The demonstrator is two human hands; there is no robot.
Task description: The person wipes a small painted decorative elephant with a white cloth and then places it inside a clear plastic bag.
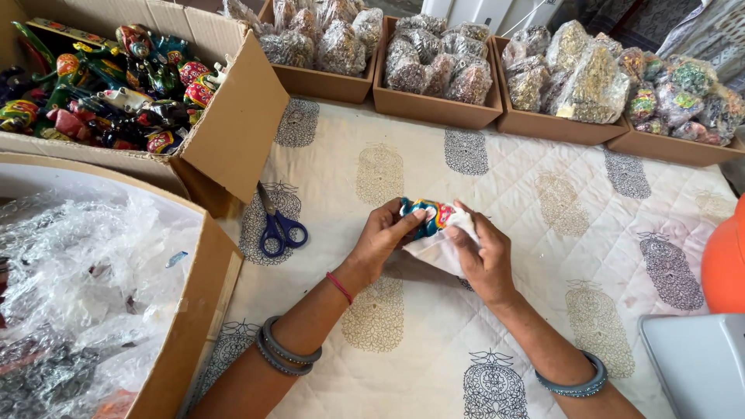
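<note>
Your forearms come up from the bottom edge, grey bangles on both wrists and a red thread on the left one. Your left hand (382,237) and right hand (483,260) are close together over the middle of the printed quilted cloth (543,202), both closed on the same thing: a small painted figure (428,215) in teal, red and yellow. Left fingers pinch its left end, while the right fingers press a white cloth (441,250) against its right side and underside.

Just left of your left hand, blue-handled scissors (278,226) lie flat on the cloth, blades pointing away from you. Beyond them an open cardboard box (233,116) holds many more painted figures. Nearest you on the left, a second box (198,310) is full of clear bubble wrap. Along the far edge stands a row of brown trays (434,109) packed with filled clear bags. An orange object (725,268) sits at the right edge.
</note>
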